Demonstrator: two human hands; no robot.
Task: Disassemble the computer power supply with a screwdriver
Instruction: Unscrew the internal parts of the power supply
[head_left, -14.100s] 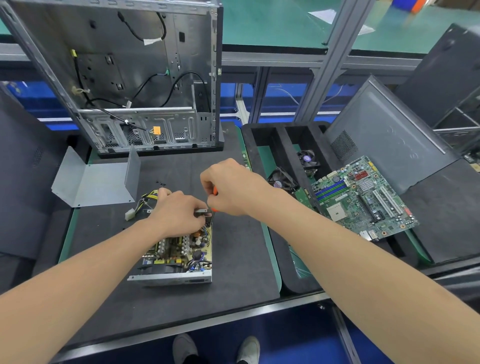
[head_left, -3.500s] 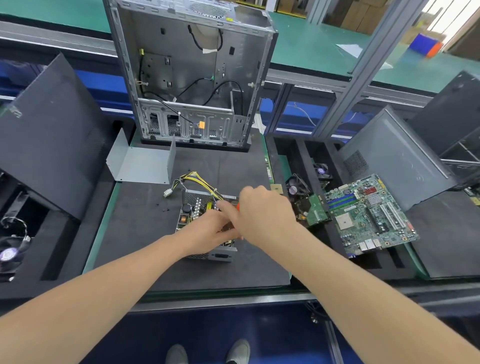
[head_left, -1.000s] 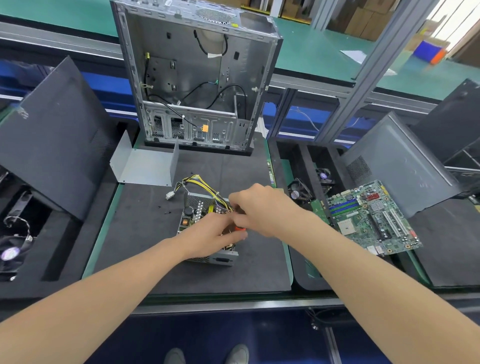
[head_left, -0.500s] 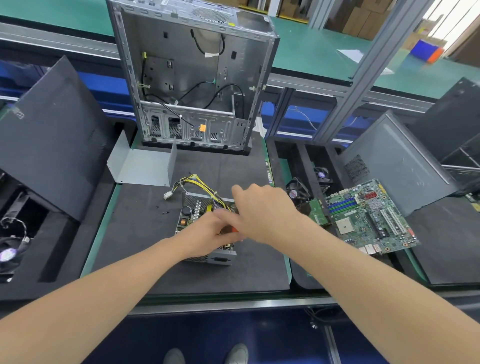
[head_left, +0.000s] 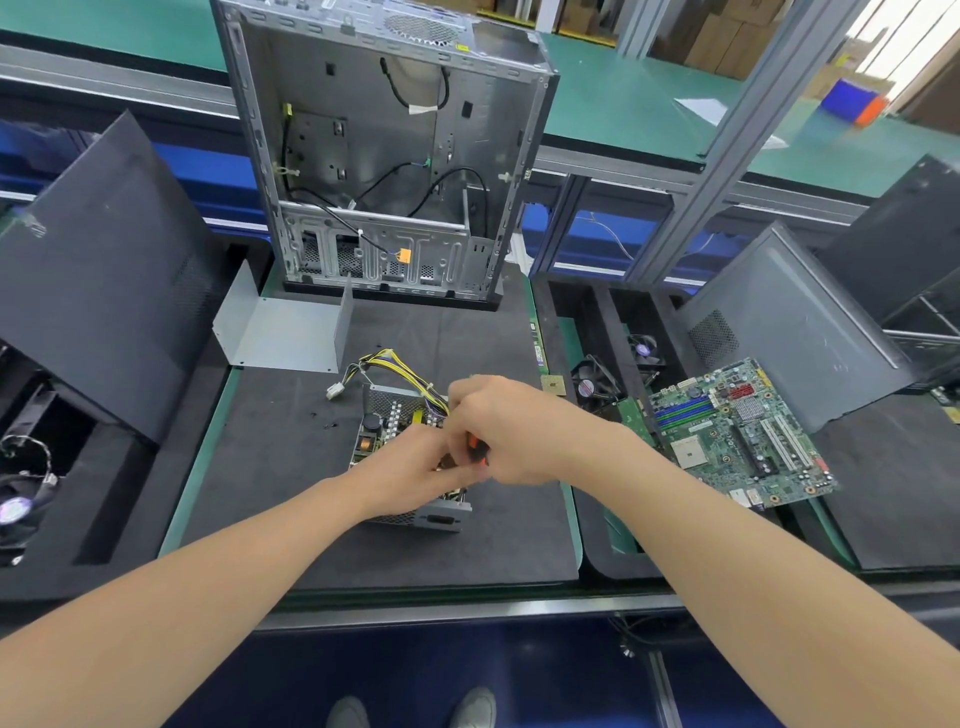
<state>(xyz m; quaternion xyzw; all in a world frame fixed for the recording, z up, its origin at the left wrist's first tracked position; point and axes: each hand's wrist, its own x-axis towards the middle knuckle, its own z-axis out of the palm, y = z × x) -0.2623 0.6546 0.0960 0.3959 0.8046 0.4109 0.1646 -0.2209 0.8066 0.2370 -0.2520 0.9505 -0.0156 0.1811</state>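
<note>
The opened power supply (head_left: 387, 421) lies on the black mat (head_left: 291, 467), its circuit board bared and yellow and black wires (head_left: 395, 364) trailing out the far side. My right hand (head_left: 511, 431) grips a screwdriver with an orange and black handle (head_left: 477, 453), held down over the right side of the unit. My left hand (head_left: 410, 475) rests on the unit's near part, its fingers curled against the board right beside the tool. The screwdriver's tip is hidden by both hands.
The supply's bent grey metal cover (head_left: 283, 332) lies at the back left of the mat. An empty computer case (head_left: 384, 156) stands upright behind it. A green motherboard (head_left: 737, 436) and cooling fans (head_left: 597, 379) sit in trays on the right. Dark side panels (head_left: 98, 280) lean at left.
Both hands have stayed on the right side of the power supply, shifting only slightly. The screwdriver handle now shows lower between the hands.
</note>
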